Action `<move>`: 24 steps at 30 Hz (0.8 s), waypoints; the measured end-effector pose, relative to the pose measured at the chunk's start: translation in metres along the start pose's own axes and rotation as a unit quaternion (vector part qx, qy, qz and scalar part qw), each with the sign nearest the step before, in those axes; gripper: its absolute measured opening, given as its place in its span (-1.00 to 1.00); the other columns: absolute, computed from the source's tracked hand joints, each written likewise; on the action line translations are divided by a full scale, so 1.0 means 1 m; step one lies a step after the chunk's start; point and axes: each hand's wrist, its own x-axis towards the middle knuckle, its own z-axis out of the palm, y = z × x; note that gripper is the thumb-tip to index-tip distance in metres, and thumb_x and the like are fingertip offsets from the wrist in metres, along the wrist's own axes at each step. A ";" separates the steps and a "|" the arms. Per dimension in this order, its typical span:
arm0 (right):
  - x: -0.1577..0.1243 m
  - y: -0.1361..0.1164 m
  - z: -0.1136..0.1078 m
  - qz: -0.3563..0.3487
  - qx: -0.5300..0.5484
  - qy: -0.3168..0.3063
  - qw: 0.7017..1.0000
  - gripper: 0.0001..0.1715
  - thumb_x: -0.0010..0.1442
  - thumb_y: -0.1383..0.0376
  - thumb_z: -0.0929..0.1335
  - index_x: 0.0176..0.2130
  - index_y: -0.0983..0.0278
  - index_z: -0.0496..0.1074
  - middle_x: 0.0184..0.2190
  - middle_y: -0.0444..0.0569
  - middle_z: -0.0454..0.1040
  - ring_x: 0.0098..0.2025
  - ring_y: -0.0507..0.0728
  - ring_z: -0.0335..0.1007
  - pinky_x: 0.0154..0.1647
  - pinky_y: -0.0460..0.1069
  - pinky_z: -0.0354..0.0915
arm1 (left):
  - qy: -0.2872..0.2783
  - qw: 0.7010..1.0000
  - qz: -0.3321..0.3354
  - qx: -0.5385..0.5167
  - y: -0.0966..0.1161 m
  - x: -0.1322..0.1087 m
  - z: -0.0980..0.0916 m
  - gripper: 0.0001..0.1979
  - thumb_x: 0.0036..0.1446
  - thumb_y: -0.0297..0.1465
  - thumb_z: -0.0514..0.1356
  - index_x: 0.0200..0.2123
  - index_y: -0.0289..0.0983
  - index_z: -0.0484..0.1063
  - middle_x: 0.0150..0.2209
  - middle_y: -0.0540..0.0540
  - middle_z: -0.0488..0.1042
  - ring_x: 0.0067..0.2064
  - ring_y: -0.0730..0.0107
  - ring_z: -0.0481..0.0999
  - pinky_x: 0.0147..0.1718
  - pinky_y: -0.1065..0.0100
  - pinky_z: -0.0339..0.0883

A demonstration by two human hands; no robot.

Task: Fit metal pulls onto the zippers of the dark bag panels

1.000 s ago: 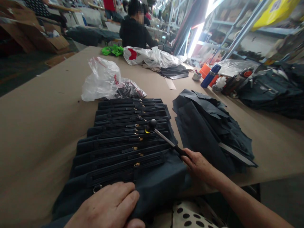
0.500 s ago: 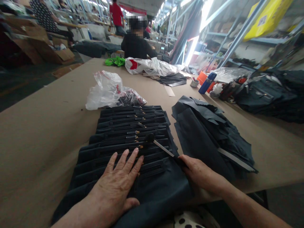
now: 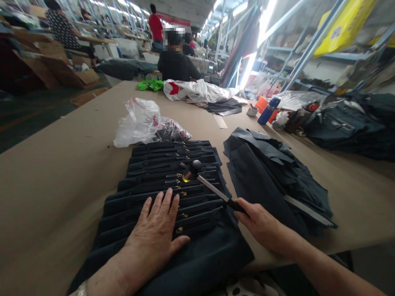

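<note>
A mallet (image 3: 212, 188) with a black head, a yellow-rimmed face and a metal shaft is gripped by its black handle in my right hand (image 3: 257, 220). Its head hovers over overlapping dark fabric pieces (image 3: 200, 242) with zips and gold-coloured pullers, laid in a staggered row. My left hand (image 3: 156, 226) lies flat on those pieces, fingers stretched and thumb out to the side, close to the zip pullers. To the right of the row, near my right hand, rests a pile of dark cut fabric (image 3: 268, 176).
Beyond the row sits a clear plastic bag (image 3: 138, 123). Farther back are a white plastic bag (image 3: 203, 90), green cloth (image 3: 150, 84), a small cup (image 3: 252, 110) and a blue bottle (image 3: 269, 111). Dark bags (image 3: 345, 123) fill the right side. A person in black (image 3: 176, 63) sits behind the table.
The mallet's head has risen off the fabric and tilted, showing its yellow-rimmed face. My left hand has shifted slightly left, its thumb now farther out.
</note>
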 end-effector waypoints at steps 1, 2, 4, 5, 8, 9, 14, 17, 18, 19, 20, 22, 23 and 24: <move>-0.008 -0.003 0.000 -0.001 -0.002 -0.007 1.000 -0.64 0.23 0.19 0.17 -0.02 0.22 0.31 -0.25 0.02 0.51 -0.20 0.16 0.45 -0.18 0.00 0.28 | 0.004 1.000 0.001 0.001 0.002 -0.003 0.000 -0.09 -0.15 0.07 0.16 0.17 -0.40 0.16 0.24 -0.42 0.07 0.22 -0.21 0.12 0.13 -0.14 0.07; -0.017 -0.005 0.000 -0.003 -0.001 -0.015 1.000 -0.64 0.23 0.19 0.18 -0.02 0.21 0.31 -0.24 0.02 0.51 -0.20 0.16 0.45 -0.18 -0.01 0.29 | 0.010 1.000 0.004 0.002 0.003 -0.007 0.000 -0.07 -0.17 0.06 0.18 0.18 -0.40 0.15 0.24 -0.41 0.07 0.22 -0.20 0.12 0.12 -0.13 0.09; -0.037 -0.005 0.003 -0.006 0.003 -0.036 0.999 -0.67 0.22 0.19 0.19 -0.05 0.18 0.34 -0.24 0.00 0.52 -0.22 0.14 0.46 -0.21 -0.04 0.30 | 0.029 0.999 0.014 0.009 0.003 -0.016 -0.001 -0.07 -0.21 0.02 0.22 0.18 -0.38 0.15 0.23 -0.39 0.09 0.21 -0.18 0.15 0.11 -0.10 0.13; -0.048 -0.003 0.006 -0.006 0.002 -0.046 0.999 -0.70 0.21 0.20 0.20 -0.08 0.15 0.35 -0.26 -0.01 0.52 -0.24 0.13 0.46 -0.24 -0.05 0.30 | 0.040 0.999 0.020 0.016 0.001 -0.020 -0.002 -0.09 -0.21 -0.01 0.23 0.17 -0.38 0.16 0.23 -0.39 0.11 0.20 -0.17 0.17 0.10 -0.08 0.16; -0.075 0.009 0.014 -0.007 -0.024 -0.088 0.996 -0.79 0.19 0.24 0.22 -0.19 0.13 0.39 -0.36 -0.07 0.53 -0.36 0.09 0.46 -0.37 -0.09 0.27 | 0.074 0.996 0.041 0.036 -0.007 -0.030 -0.004 -0.24 -0.12 -0.11 0.19 0.14 -0.39 0.22 0.19 -0.38 0.20 0.15 -0.10 0.27 0.06 -0.03 0.21; -0.080 0.015 0.017 -0.013 -0.039 -0.107 0.993 -0.82 0.18 0.26 0.23 -0.23 0.15 0.39 -0.39 -0.09 0.52 -0.39 0.08 0.46 -0.40 -0.10 0.26 | 0.082 0.995 0.049 0.040 -0.010 -0.032 -0.005 -0.28 -0.09 -0.13 0.16 0.12 -0.39 0.24 0.17 -0.37 0.23 0.14 -0.08 0.29 0.05 -0.02 0.22; -0.087 0.037 0.034 -0.051 -0.124 -0.164 0.977 -0.91 0.11 0.32 0.27 -0.31 0.23 0.35 -0.41 -0.08 0.52 -0.41 0.09 0.47 -0.48 -0.10 0.18 | 0.096 0.994 0.049 0.025 -0.015 -0.025 -0.003 -0.33 0.04 -0.16 0.06 0.16 -0.42 0.17 0.19 -0.32 0.22 0.15 0.01 0.29 0.04 0.05 0.25; -0.084 0.040 0.038 -0.057 -0.143 -0.167 0.974 -0.88 0.10 0.35 0.26 -0.30 0.27 0.36 -0.39 -0.05 0.51 -0.38 0.11 0.47 -0.44 -0.08 0.20 | 0.083 0.996 -0.001 0.015 -0.013 -0.007 -0.002 -0.34 0.13 -0.10 -0.03 0.19 -0.43 0.13 0.24 -0.32 0.12 0.21 -0.02 0.18 0.10 0.02 0.17; -0.084 0.039 0.037 -0.058 -0.139 -0.165 0.975 -0.87 0.09 0.36 0.26 -0.30 0.27 0.37 -0.39 -0.04 0.50 -0.38 0.11 0.46 -0.42 -0.08 0.21 | 0.071 0.997 -0.020 0.015 -0.013 0.000 -0.001 -0.34 0.15 -0.10 -0.05 0.19 -0.43 0.11 0.25 -0.31 0.09 0.24 -0.04 0.14 0.13 -0.01 0.11; -0.084 0.038 0.035 -0.060 -0.132 -0.161 0.976 -0.86 0.10 0.37 0.25 -0.29 0.27 0.37 -0.38 -0.04 0.50 -0.36 0.10 0.45 -0.39 -0.08 0.22 | 0.054 0.998 -0.038 0.016 -0.013 0.007 0.001 -0.34 0.16 -0.10 -0.06 0.20 -0.42 0.10 0.27 -0.30 0.05 0.25 -0.06 0.09 0.16 -0.04 0.06; -0.083 0.037 0.032 -0.060 -0.121 -0.155 0.979 -0.85 0.10 0.36 0.25 -0.29 0.26 0.38 -0.38 -0.05 0.50 -0.36 0.10 0.45 -0.38 -0.08 0.23 | 0.033 0.998 -0.052 0.016 -0.014 0.012 0.002 -0.35 0.17 -0.11 -0.07 0.21 -0.41 0.08 0.27 -0.28 0.03 0.26 -0.07 0.06 0.17 -0.06 0.01; -0.080 0.031 0.024 -0.052 -0.092 -0.130 0.986 -0.83 0.14 0.33 0.24 -0.26 0.23 0.39 -0.39 -0.07 0.50 -0.36 0.08 0.44 -0.35 -0.08 0.25 | -0.003 0.998 -0.062 0.009 -0.017 0.020 0.006 -0.36 0.18 -0.12 -0.10 0.22 -0.40 0.06 0.28 -0.26 0.02 0.27 -0.07 0.04 0.19 -0.08 -0.04; -0.076 0.027 0.019 -0.044 -0.076 -0.109 0.990 -0.80 0.17 0.31 0.22 -0.22 0.21 0.38 -0.38 -0.07 0.51 -0.34 0.08 0.44 -0.32 -0.09 0.26 | -0.014 0.998 -0.061 0.004 -0.018 0.022 0.008 -0.36 0.19 -0.12 -0.12 0.22 -0.40 0.05 0.28 -0.25 0.02 0.27 -0.07 0.03 0.19 -0.08 -0.05; -0.070 0.022 0.014 -0.035 -0.059 -0.085 0.994 -0.77 0.19 0.29 0.21 -0.16 0.19 0.37 -0.35 -0.07 0.51 -0.31 0.08 0.45 -0.29 -0.09 0.27 | -0.021 0.998 -0.060 -0.001 -0.019 0.024 0.010 -0.37 0.19 -0.12 -0.13 0.22 -0.40 0.05 0.28 -0.24 0.02 0.27 -0.06 0.03 0.19 -0.08 -0.06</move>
